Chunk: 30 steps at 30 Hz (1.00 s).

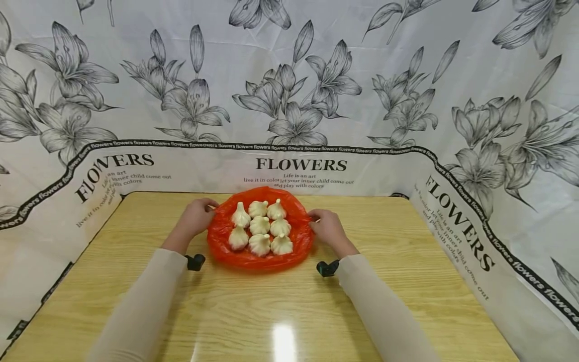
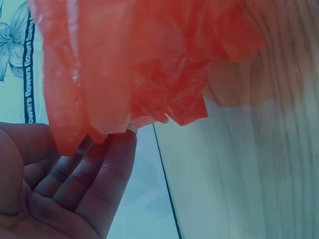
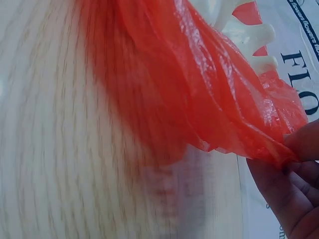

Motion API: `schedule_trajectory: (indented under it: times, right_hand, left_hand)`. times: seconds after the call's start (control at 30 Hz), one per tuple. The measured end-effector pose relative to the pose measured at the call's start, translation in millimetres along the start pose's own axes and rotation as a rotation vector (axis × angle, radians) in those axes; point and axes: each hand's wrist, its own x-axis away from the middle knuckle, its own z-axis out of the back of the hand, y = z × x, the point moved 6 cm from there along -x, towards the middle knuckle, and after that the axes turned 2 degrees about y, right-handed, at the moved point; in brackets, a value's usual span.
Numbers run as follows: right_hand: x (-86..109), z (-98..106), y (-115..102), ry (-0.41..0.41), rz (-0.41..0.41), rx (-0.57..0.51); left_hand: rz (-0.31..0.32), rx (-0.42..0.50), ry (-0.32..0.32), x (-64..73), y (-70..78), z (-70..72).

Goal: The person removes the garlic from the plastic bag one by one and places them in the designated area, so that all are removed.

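Note:
A red plastic bag (image 1: 224, 254), its rim spread into a round shape, sits towards the back of the table. Several white garlic bulbs (image 1: 260, 225) lie grouped in its middle. At the bag's left edge, my left hand (image 1: 197, 217) holds the rim; the left wrist view has the thin film hanging between thumb and fingers (image 2: 107, 174). On the opposite side my right hand (image 1: 326, 226) pinches the rim, and in the right wrist view the plastic is drawn taut and bunched at the fingertips (image 3: 271, 186). A few bulb stems (image 3: 261, 37) show past the bag's fold there.
The wood-grain table (image 1: 280, 301) reaches forward to a white cloth screen (image 1: 298, 171) printed with flowers and lettering, which encloses the back and both sides. Small black devices (image 1: 327, 268) are worn at both wrists. A light reflection shines on the table's near part.

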Motion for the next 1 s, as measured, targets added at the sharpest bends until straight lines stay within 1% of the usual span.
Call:
schedule_trajectory:
  times: [0.17,0.3,0.5,0.6,0.8,1.0]
  right_hand:
    - [0.2,6.5,12.1,-0.002,-0.029,-0.010]
    - [1.7,11.8,21.5,-0.004,-0.066,-0.023]
    - [4.8,20.5,31.9,0.008,-0.085,-0.026]
    - [5.7,22.3,35.7,0.007,-0.099,-0.033]
    - [8.4,20.8,42.0,-0.006,-0.135,-0.037]
    - [14.1,21.8,40.0,-0.008,-0.139,-0.044]
  left_hand:
    - [0.031,0.038,0.004,-1.3,2.5,-8.5]
    - [0.042,0.071,0.006,-4.2,4.4,-16.4]
    - [0.073,0.101,-0.004,-8.0,5.4,-27.8]
    - [0.079,0.101,0.010,-8.9,5.4,-29.9]
    - [0.073,0.099,0.058,-8.1,3.4,-28.5]
    - [0.085,0.104,0.047,-4.4,2.3,-31.2]
